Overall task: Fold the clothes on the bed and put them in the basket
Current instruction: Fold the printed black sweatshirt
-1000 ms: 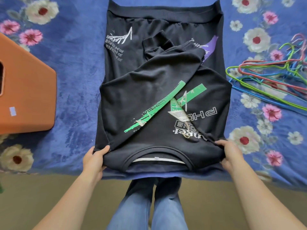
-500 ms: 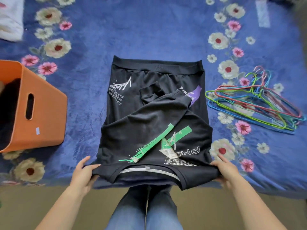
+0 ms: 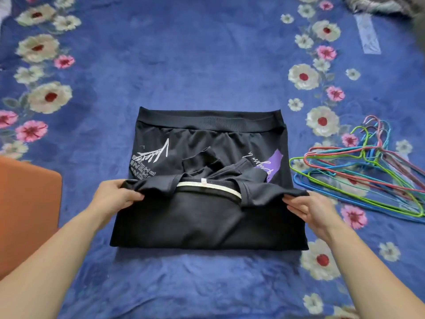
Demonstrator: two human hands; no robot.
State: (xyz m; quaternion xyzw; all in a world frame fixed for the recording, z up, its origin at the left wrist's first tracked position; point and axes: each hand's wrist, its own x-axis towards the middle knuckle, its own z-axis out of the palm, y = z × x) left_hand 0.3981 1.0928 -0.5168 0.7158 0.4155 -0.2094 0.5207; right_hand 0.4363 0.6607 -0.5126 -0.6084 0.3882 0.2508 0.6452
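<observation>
change: the collar end, lately at the bed's (image 3: 207,65) near edge, now lies flipped onto the shirt's (image 3: 207,222) middle.
grip: left hand (image 3: 117,196) and right hand (image 3: 308,209) each pinch a shoulder corner.
shirt: mid-bed, between basket (image 3: 27,203) and hangers (image 3: 368,176).
meaning: i judge this fold nearly laid; basket step remains.
hidden: green print under the fold; basket cut off at left, opening unseen.

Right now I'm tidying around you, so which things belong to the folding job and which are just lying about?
Job: black sweatshirt, held by left hand and right hand; orange basket.
Lying about: coloured wire hangers.
</observation>
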